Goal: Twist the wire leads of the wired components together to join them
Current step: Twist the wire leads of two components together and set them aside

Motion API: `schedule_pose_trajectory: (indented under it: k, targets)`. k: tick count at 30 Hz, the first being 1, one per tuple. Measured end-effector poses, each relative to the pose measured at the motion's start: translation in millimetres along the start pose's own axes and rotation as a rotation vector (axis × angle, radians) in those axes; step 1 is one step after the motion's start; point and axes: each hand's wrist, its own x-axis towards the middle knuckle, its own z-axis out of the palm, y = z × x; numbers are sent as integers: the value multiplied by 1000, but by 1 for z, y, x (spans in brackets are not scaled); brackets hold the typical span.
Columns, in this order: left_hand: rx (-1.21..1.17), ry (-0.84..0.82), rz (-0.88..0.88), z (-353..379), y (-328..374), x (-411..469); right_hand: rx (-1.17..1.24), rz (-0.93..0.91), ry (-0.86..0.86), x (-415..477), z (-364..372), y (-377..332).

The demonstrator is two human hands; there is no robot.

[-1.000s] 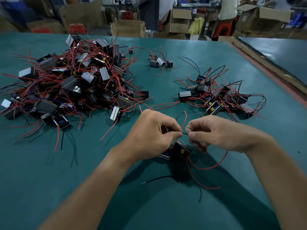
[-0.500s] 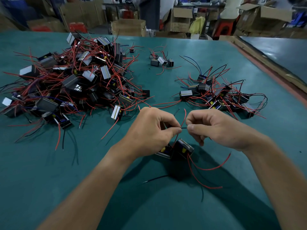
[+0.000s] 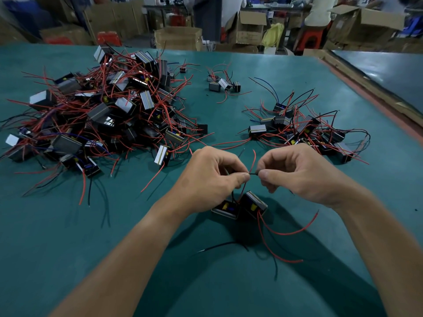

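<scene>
Black lead ends, just above the two components, sit pinched between thumb and forefinger of my left hand and right hand; I judge the left should clamp while the right rolls them taut.

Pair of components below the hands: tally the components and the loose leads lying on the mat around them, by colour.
Components: 2
Red leads: 2
Black leads: 2, the nearer one faint
Total: 6
</scene>
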Motion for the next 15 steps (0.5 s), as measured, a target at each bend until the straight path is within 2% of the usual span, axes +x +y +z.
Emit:
schedule_pose_trajectory:
  k: [15]
  targets:
    - [70, -1, 43, 0, 3, -3, -38, 152, -7, -1, 1, -3]
